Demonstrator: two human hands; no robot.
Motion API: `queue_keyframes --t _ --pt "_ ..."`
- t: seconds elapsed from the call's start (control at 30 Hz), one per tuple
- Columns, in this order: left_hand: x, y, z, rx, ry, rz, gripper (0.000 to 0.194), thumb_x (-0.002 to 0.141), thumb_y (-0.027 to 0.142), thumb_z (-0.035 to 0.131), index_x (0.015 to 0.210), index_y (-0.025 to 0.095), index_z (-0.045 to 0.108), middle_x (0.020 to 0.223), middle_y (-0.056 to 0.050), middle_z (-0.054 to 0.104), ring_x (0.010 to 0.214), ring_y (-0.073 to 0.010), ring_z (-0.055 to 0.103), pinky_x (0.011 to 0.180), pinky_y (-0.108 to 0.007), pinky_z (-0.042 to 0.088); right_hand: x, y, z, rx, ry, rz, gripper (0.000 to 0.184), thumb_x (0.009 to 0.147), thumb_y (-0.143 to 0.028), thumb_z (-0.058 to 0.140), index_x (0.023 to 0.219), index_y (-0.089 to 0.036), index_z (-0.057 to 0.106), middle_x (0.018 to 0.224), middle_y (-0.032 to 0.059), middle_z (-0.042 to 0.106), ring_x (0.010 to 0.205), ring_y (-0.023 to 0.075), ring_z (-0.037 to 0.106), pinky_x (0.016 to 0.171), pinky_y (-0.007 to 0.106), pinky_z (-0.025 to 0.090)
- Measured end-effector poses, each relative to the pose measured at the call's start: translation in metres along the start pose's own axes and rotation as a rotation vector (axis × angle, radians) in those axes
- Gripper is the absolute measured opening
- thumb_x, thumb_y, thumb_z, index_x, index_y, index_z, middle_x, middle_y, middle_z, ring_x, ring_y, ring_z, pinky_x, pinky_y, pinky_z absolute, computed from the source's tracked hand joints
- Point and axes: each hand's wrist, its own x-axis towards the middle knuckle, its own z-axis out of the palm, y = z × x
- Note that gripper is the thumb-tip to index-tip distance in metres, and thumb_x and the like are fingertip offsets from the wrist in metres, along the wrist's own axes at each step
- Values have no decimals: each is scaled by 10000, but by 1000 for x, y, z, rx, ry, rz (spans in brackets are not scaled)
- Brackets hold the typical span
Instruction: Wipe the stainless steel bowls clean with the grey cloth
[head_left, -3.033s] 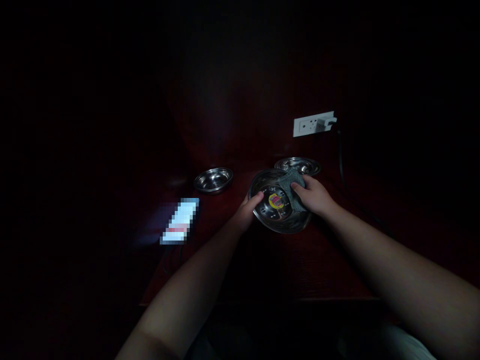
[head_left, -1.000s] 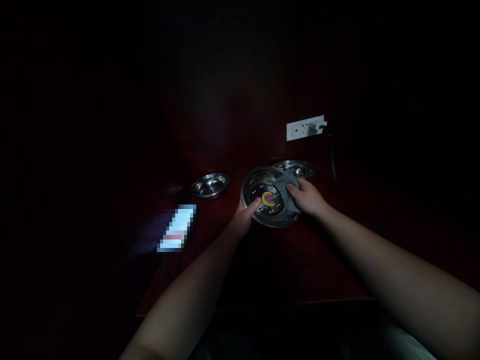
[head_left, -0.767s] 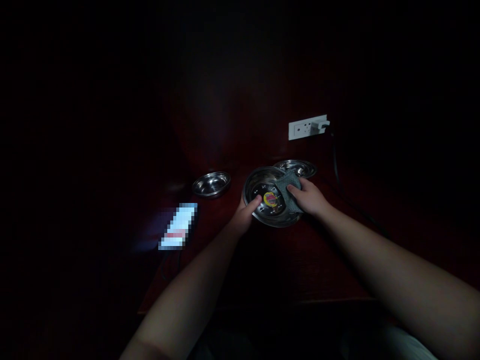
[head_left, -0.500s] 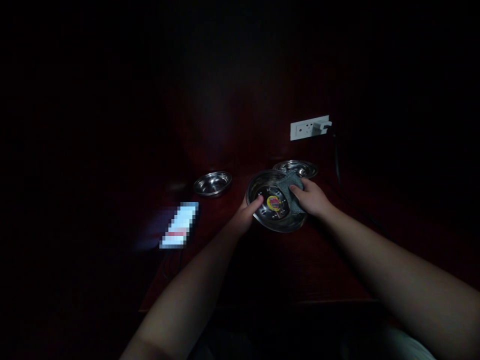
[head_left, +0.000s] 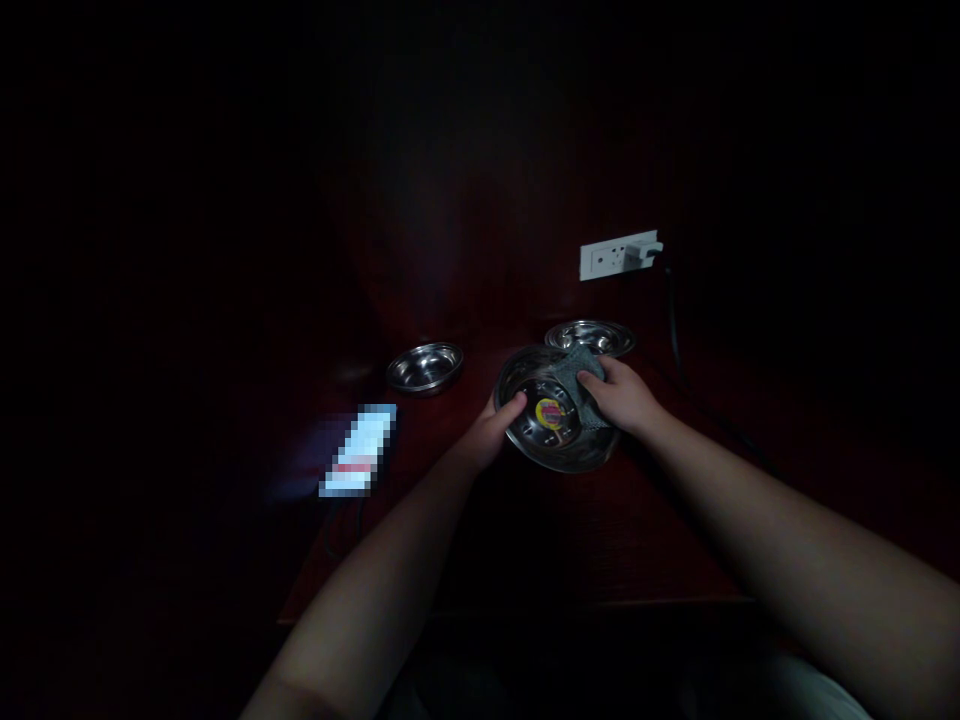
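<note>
A shiny steel bowl (head_left: 551,445) with a yellow and red sticker (head_left: 550,411) on its inner bottom is tilted toward me above a dark red wooden table (head_left: 645,520). My left hand (head_left: 491,428) grips its left rim, thumb inside. My right hand (head_left: 619,395) presses a grey cloth (head_left: 571,372) against the bowl's upper right inner wall, fingers curled over the cloth.
Another steel bowl (head_left: 424,365) rests on the table to the left, and a third (head_left: 590,336) lies just behind the held one. A lit phone (head_left: 358,450) lies at the left. A white wall socket (head_left: 611,257) holds a plug with a dark cable (head_left: 675,320). The room is very dark.
The held bowl has dipped slightly lower and tilted, and my right hand with the cloth has shifted a little along its upper right wall. Both hands keep their hold.
</note>
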Motion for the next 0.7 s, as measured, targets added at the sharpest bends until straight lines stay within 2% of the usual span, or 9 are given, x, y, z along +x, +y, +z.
queue_keyframes --t 0.4,0.7 --pt "-10 -2 14 -10 39 25 568 724 283 654 1257 201 473 1279 -80 552 1227 -264 462 1071 -418 313 -2 -6 -3 -63 10 4 239 792 -355 478 891 -168 589 814 52 651 718 174 603 644 278 436" --pt "-3 -4 7 1 18 36 597 702 294 676 1255 191 475 1268 -88 561 1216 -278 471 1062 -431 321 -1 -3 -3 -81 26 -28 242 793 -359 468 882 -167 585 805 56 639 721 181 591 653 288 431"
